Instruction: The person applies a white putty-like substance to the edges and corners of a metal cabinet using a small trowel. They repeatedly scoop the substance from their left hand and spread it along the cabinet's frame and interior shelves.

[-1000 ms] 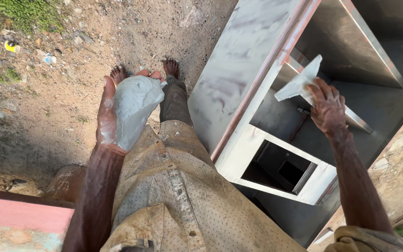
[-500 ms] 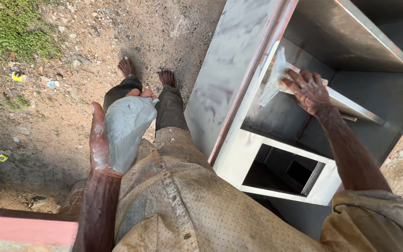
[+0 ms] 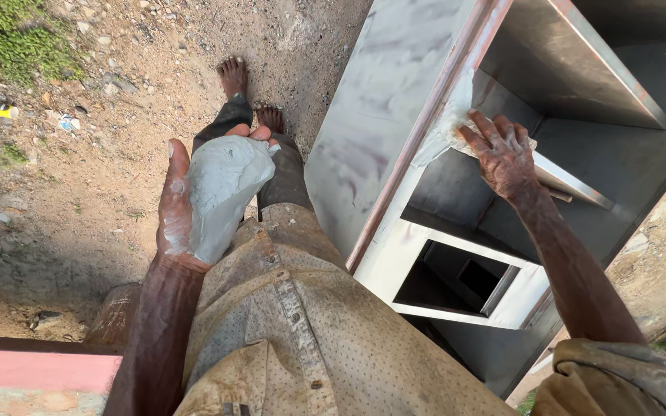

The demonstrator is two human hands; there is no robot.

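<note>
At far left, bare dirt ground (image 3: pixel 79 192) with a grass patch. The left hand (image 3: pixel 186 200) is palm up, fingers loosely spread, cradling a lump of grey putty (image 3: pixel 221 192) that lies lengthwise along the palm. Below it, bare feet (image 3: pixel 252 100) on the dirt. To the right stands a grey metal cabinet (image 3: pixel 379 115). The right hand (image 3: pixel 502 158) has its fingers splayed, pressing a flat blade (image 3: pixel 556 173) against the cabinet's front edge, where pale putty is smeared. The lump lies well apart to the left of that edge; the right hand is nearer the edge.
</note>
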